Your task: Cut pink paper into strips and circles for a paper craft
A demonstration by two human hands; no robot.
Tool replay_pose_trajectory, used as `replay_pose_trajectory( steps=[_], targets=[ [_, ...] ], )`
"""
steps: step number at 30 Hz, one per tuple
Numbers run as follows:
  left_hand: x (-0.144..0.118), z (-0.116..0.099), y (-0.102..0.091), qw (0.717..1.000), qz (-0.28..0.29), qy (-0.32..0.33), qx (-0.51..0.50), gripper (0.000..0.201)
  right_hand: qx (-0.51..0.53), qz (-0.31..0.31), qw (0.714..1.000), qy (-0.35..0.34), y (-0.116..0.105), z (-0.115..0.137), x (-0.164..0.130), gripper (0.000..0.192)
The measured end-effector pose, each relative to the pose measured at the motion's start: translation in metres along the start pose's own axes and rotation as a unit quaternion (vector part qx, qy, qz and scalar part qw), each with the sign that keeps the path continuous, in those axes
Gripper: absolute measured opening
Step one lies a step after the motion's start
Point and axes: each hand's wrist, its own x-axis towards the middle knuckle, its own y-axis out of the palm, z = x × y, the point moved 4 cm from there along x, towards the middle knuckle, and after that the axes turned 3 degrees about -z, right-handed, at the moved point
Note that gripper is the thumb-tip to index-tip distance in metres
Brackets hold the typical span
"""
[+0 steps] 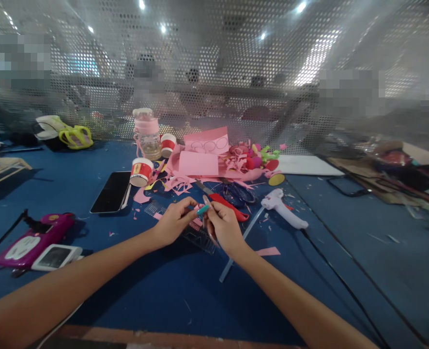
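My left hand [174, 220] and my right hand [223, 225] meet fingertip to fingertip over the middle of the table. A small pink paper piece [197, 221] shows between them, pinched by my left thumb and fingers. My left thumb ends in a long teal nail [202, 210]. The fingers of my right hand are closed at the same spot, and what they grip is hidden. Below lies a clear plastic stencil ruler [200, 240]. Just behind my right hand is a red-handled tool [232, 206], next to dark-blue-handled scissors [238, 193].
Right of my hands lies a white glue gun [283, 208] with a glue stick [241, 245] and a trailing cord. Behind are pink paper sheets [199, 163], paper cups [141, 172] and a bottle [146, 135]. Leftward are a phone [111, 192] and a purple case [36, 240].
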Motion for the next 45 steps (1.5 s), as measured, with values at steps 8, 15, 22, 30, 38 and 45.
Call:
replay_pose_trajectory(
  steps=[8,15,22,30,38,45],
  targets=[
    [0.002,0.0,0.003,0.998,0.023,0.012,-0.053,0.026,-0.008,0.007,1.0,-0.016,0.0,0.0,0.001,0.029],
    [-0.001,-0.001,0.01,0.99,0.067,-0.026,-0.118,0.03,-0.08,-0.006,0.995,-0.061,-0.004,-0.002,0.001,0.035],
    [0.001,-0.002,0.006,0.996,0.045,0.001,-0.074,0.031,-0.04,0.0,0.998,-0.042,-0.002,0.0,0.0,0.035],
    [0.001,0.002,0.005,0.996,0.039,-0.004,-0.075,0.034,-0.012,0.017,0.999,-0.026,-0.001,-0.001,0.0,0.035],
    [-0.002,0.003,0.005,0.997,0.012,-0.021,-0.079,0.029,0.003,0.015,1.0,-0.007,0.001,0.0,-0.001,0.035],
    [-0.005,0.0,0.006,0.995,0.002,-0.019,-0.097,0.027,-0.006,-0.009,1.0,-0.009,0.0,0.0,-0.002,0.037]
  ],
)
